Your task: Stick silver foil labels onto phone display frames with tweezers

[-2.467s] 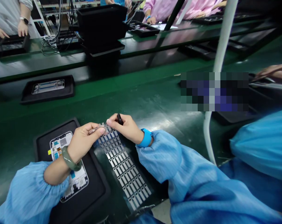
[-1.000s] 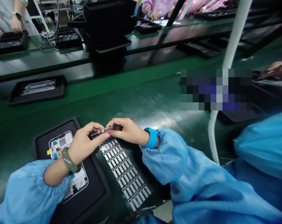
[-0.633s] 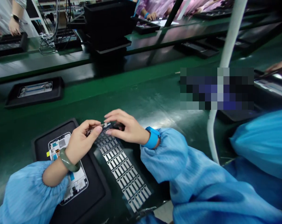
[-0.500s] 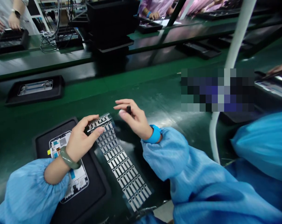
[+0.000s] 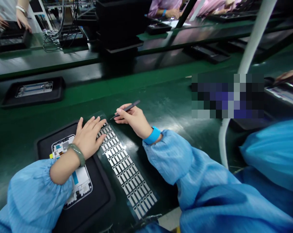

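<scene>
My left hand (image 5: 89,136) lies with fingers spread over the upper left end of a clear sheet of small silver stickers (image 5: 124,165). The sheet stretches down toward me in rows. Between the thumb and fingers of my right hand (image 5: 132,118) is a pair of dark tweezers (image 5: 129,107), its tip pointing down and left near the sheet's top edge. Under my left wrist, a white phone frame (image 5: 82,184) with parts inside rests in a black tray (image 5: 101,194); my forearm hides part of it.
A second black tray (image 5: 59,94) with a phone frame (image 5: 35,89) stands farther back on the left. A pale post (image 5: 245,58) rises on the right. Stacked black trays (image 5: 122,26) stand behind. A co-worker's hand (image 5: 290,76) reaches in at the right edge.
My left hand has let go of the sheet's curled top end and flattened, and the sheet now lies flat. My right hand has turned, bringing the tweezers down toward the sheet's top.
</scene>
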A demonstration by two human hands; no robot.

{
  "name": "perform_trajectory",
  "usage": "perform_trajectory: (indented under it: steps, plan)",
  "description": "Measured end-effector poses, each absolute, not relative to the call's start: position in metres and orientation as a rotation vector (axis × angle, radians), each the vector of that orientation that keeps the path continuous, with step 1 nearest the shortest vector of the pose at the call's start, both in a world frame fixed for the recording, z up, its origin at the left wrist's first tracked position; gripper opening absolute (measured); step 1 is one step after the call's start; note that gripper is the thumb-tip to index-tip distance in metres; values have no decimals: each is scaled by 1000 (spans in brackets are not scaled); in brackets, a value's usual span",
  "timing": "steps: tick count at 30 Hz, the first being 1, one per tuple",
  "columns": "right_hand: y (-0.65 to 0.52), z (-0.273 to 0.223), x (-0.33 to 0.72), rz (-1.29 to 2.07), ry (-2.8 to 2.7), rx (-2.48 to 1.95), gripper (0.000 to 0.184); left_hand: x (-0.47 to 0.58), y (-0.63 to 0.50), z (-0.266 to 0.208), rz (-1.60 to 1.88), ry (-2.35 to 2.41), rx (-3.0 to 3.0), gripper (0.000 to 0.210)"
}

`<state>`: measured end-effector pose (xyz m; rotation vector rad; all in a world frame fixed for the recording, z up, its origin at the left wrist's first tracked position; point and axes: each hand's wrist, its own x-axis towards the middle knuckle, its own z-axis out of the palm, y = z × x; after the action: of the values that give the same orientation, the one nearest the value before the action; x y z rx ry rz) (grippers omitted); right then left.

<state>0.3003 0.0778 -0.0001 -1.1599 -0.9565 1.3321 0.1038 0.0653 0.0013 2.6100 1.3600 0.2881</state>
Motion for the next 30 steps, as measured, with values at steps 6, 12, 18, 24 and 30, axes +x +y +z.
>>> perform_trajectory:
  steps: [6,12,18,24,30]
  plan:
    - [92,-12,292,1240,-1097,-1315,20,106,67,0,286,1373,2577,48]
    - [96,-15,286,1253,-1078,-1327,16,107,67,1,314,1381,2532,49]
    - [100,-3,287,1427,-899,-1244,8,109,67,2,379,1374,2446,51]
    - [89,10,285,1510,-801,-1010,11,109,65,9,611,1350,2262,41]
    - [69,20,266,1495,-859,-861,23,109,57,21,889,1327,1887,29]
